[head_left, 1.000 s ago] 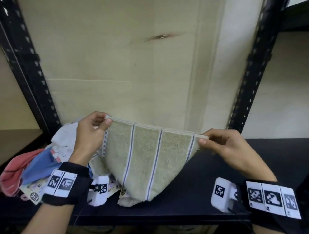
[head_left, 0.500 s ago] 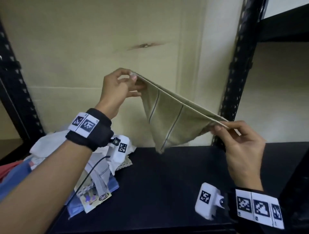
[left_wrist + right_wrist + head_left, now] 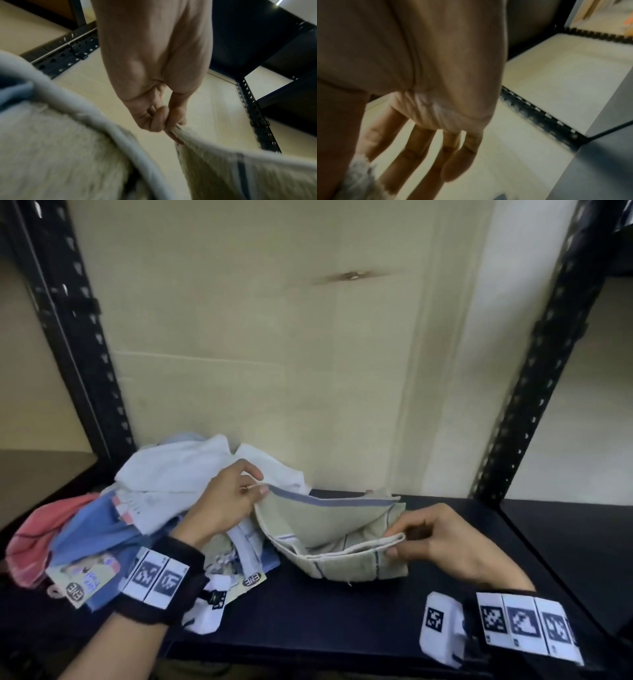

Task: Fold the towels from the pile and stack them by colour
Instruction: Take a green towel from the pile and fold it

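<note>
wall (image 3: pixel 274 354): cream, scuffed | shelf (image 3: pixel 342 621): dark | uprights (image 3: pixel 534 378): black, perforated | light: dim

Both hands have lowered the beige towel (image 3: pixel 342 529) from mid-air onto the shelf (image 3: pixel 342 611); it lies folded.

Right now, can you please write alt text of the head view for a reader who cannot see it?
Two hands pinch a beige striped towel on a black shelf: the left hand lifts one edge, the right hand holds its folded corner. A pile of towels lies to the left.
</note>
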